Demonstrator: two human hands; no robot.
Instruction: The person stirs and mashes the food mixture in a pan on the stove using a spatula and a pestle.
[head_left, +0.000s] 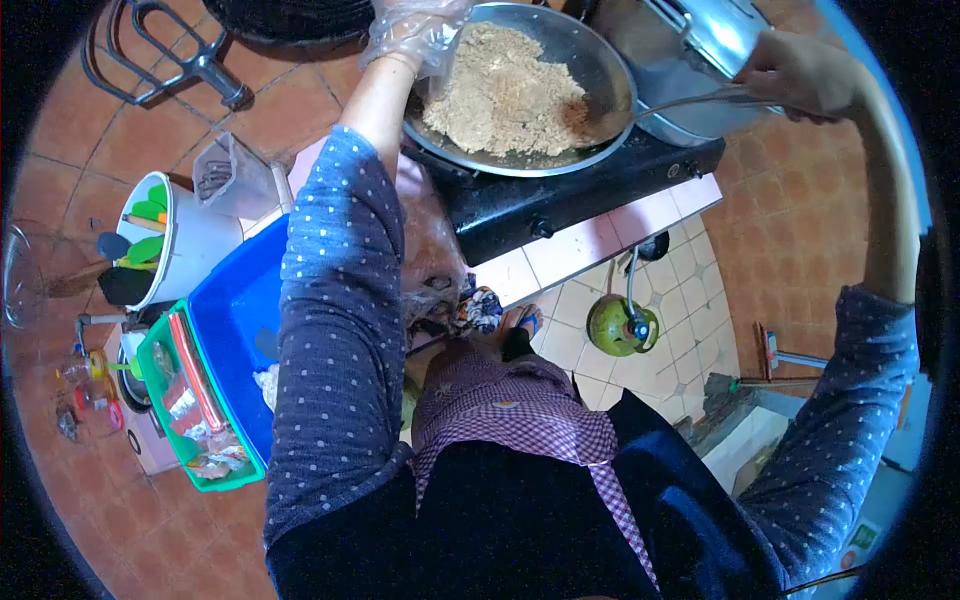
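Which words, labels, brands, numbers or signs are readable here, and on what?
None readable.
Clear and white plastic packets in the green rectangular plastic tray: any print too small and blurred.
Purple-and-white checked fabric apron: small pale mark, too small to make out.
Black metal stove: no legible lettering.

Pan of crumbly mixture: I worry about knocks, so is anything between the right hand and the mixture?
Between the right hand and the mixture stands the pan's rim, crossed by the utensil; the metal pot sits close by.
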